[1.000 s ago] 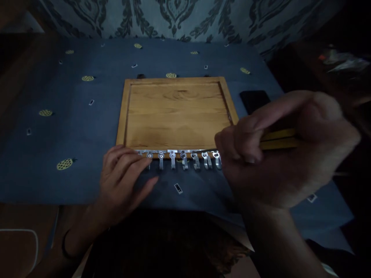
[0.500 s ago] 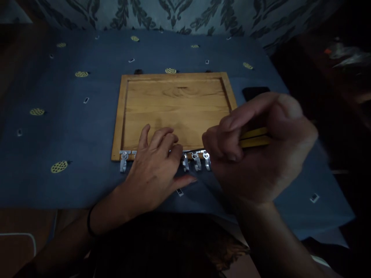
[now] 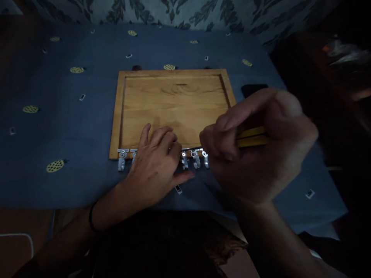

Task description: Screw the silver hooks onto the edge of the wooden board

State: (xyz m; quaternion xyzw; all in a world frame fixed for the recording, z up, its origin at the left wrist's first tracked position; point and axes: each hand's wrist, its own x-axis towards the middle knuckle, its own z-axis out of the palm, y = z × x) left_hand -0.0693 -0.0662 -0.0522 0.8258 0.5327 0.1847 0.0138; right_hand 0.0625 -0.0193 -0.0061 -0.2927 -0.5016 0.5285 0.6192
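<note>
A framed wooden board (image 3: 176,104) lies on the blue patterned cloth, with several metal hooks (image 3: 122,160) along its near edge. My left hand (image 3: 153,166) rests over the middle of that edge and covers some hooks; its index finger and thumb are near the tip of a thin metal shaft. My right hand (image 3: 257,146) is closed around the yellow and black handle of a screwdriver (image 3: 251,138). The shaft runs left toward the hooks by my left fingers. Where its tip meets the metal is hidden by those fingers.
A dark flat object (image 3: 253,89) lies right of the board, partly behind my right hand. Two small dark pieces touch the board's far edge. Patterned fabric (image 3: 174,15) rises behind the cloth. Clear plastic (image 3: 346,54) sits at the far right.
The view has shifted slightly, so the board and cloth appear a little higher and further left. Both hands keep nearly the same pose, my right one still around the screwdriver.
</note>
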